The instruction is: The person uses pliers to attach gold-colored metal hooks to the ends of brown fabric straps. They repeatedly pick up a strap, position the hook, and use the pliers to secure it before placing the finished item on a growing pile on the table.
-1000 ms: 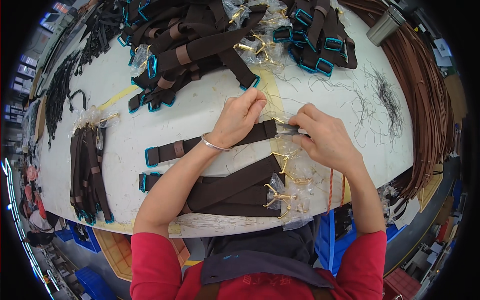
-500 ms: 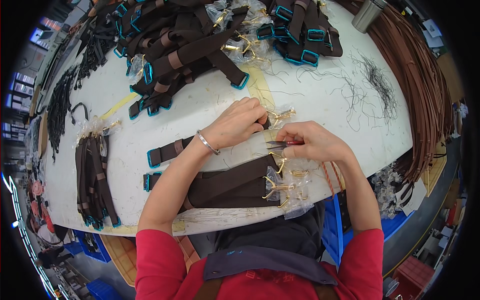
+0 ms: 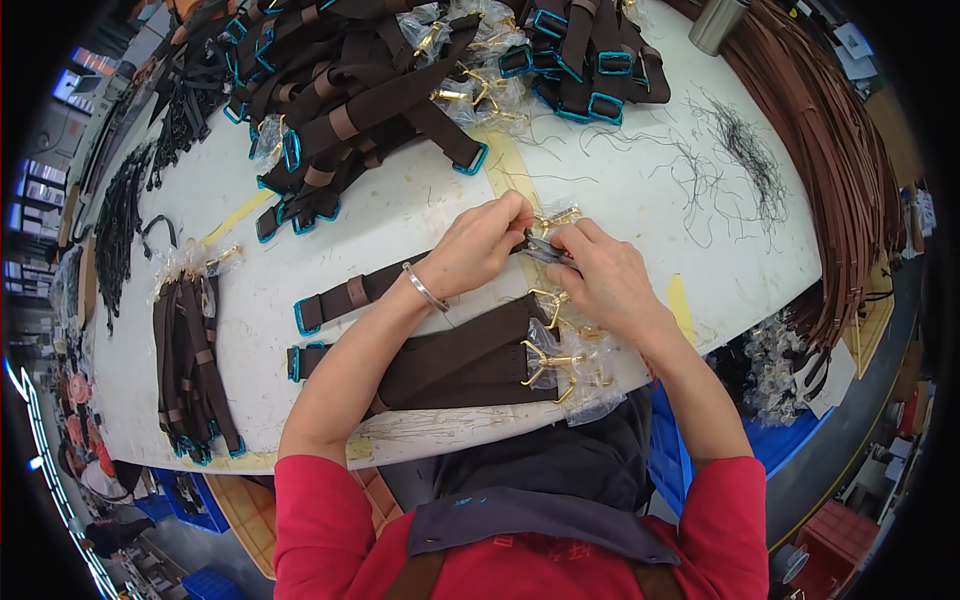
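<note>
A dark brown strap [image 3: 388, 283] with a blue buckle lies across the table, its far end at a gold hook [image 3: 562, 216] in clear plastic. My left hand [image 3: 474, 245] is closed in a pinch at that end; any thread between the fingertips is too fine to see. From the right, my right hand [image 3: 608, 278] grips a small pair of thread snips [image 3: 543, 249], blades touching or very near the strap end. Closer to me lie several stacked straps [image 3: 455, 368], whose gold hooks [image 3: 553, 360] are partly wrapped in plastic.
A large heap of buckled straps [image 3: 350, 120] covers the table's back. Another strap bundle [image 3: 185, 350] lies at left. Loose black threads [image 3: 745, 150], a steel flask [image 3: 718, 25] and long brown strips [image 3: 820, 150] are to the right. A blue bin [image 3: 670, 460] stands below the table edge.
My right hand has moved up and left, bringing the snips from beside the strap to its hook end. My left fingertips have shifted slightly at the same end.
</note>
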`<act>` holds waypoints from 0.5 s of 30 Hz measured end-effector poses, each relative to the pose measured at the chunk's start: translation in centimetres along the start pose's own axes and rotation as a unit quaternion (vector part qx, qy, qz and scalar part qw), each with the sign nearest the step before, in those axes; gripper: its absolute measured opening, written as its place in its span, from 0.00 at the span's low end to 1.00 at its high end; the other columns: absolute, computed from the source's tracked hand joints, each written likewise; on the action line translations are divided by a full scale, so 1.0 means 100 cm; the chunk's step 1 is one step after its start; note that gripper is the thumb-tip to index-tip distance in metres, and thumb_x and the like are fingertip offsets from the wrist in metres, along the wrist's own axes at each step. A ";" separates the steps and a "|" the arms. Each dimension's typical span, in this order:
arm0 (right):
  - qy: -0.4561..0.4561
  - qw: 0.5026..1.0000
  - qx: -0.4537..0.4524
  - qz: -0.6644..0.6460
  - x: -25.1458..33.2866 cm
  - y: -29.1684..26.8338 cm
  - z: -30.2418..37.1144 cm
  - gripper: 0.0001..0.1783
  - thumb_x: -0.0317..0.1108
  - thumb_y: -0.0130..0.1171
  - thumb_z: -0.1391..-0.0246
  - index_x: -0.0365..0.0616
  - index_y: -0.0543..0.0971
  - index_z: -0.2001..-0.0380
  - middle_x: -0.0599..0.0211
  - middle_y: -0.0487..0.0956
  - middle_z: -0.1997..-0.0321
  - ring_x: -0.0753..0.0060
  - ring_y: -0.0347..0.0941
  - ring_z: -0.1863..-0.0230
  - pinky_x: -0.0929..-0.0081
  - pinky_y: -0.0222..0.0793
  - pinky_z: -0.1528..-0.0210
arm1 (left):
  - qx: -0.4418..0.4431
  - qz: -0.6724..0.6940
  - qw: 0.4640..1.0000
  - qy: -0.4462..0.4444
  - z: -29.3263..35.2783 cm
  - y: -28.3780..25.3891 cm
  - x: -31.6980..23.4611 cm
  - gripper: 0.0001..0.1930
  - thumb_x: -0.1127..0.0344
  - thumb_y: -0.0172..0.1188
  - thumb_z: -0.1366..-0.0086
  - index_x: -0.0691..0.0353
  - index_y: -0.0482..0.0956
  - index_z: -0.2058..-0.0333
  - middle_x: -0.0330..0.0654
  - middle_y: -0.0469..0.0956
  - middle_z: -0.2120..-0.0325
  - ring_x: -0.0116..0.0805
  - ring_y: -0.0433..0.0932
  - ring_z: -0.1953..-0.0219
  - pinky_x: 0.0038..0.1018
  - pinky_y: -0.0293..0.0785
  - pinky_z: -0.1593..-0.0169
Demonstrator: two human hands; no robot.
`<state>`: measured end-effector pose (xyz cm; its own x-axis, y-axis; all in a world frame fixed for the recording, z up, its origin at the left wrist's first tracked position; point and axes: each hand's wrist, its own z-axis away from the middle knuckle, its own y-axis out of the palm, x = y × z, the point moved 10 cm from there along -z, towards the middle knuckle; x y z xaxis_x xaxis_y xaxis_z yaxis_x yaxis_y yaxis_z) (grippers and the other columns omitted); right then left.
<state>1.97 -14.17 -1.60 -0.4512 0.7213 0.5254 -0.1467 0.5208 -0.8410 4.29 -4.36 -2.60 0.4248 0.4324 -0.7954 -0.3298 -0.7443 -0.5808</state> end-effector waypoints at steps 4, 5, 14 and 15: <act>-0.019 1.000 -0.011 0.016 0.001 0.001 0.001 0.11 0.31 0.58 0.56 0.42 0.71 0.67 0.62 0.71 0.66 0.54 0.73 0.71 0.60 0.68 0.71 | 0.009 0.110 0.991 -0.074 -0.001 0.002 0.013 0.08 0.79 0.51 0.42 0.63 0.63 0.66 0.34 0.67 0.75 0.21 0.64 0.73 0.19 0.64 0.67; -0.024 0.999 -0.009 0.023 0.003 0.001 0.000 0.11 0.31 0.58 0.56 0.42 0.71 0.67 0.62 0.71 0.67 0.55 0.73 0.71 0.60 0.68 0.71 | 0.007 0.124 0.989 -0.078 -0.002 0.003 0.015 0.08 0.79 0.51 0.42 0.62 0.63 0.65 0.33 0.67 0.75 0.19 0.63 0.73 0.18 0.63 0.67; -0.036 0.999 0.009 -0.004 0.003 -0.003 -0.007 0.10 0.30 0.58 0.57 0.44 0.72 0.68 0.63 0.72 0.69 0.54 0.73 0.70 0.58 0.67 0.68 | 0.004 0.158 0.984 -0.080 -0.002 0.005 0.018 0.09 0.78 0.52 0.41 0.61 0.62 0.64 0.32 0.68 0.74 0.18 0.64 0.71 0.16 0.64 0.65; -0.036 0.999 0.007 -0.024 0.002 -0.004 -0.007 0.09 0.30 0.58 0.57 0.45 0.72 0.69 0.63 0.72 0.69 0.54 0.73 0.70 0.58 0.67 0.68 | 0.006 0.163 0.983 -0.081 -0.002 0.004 0.017 0.09 0.78 0.52 0.41 0.61 0.63 0.64 0.32 0.68 0.74 0.18 0.64 0.71 0.16 0.64 0.65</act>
<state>2.59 -13.89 -1.06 -0.5054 0.6609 0.5548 -0.1820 0.5468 -0.8172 5.06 -4.05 -4.18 0.1547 0.2485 -0.9562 -0.4363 -0.8512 -0.2919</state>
